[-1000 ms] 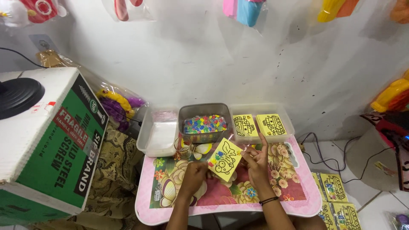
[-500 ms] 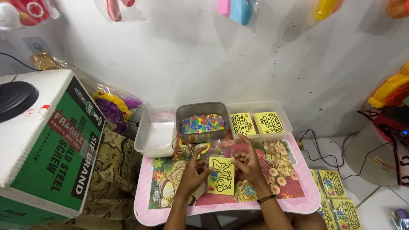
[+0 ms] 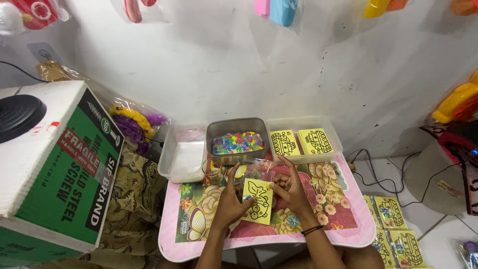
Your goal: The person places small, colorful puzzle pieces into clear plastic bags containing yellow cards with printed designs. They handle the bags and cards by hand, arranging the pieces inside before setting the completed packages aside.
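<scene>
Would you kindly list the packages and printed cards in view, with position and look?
Cardboard box: left, big, green and white.
Yellow picture card: under both hands on the pink table.
Two card stacks: clear tray, rear right.
Bagged cards: floor, right, yellow.

At lower centre, the left hand (image 3: 230, 203) and right hand (image 3: 290, 190) hold a yellow picture card (image 3: 258, 201) over the pink floral table (image 3: 343, 226); 3 trays sit above, the grey tray (image 3: 214, 132) holding coloured pieces.
</scene>
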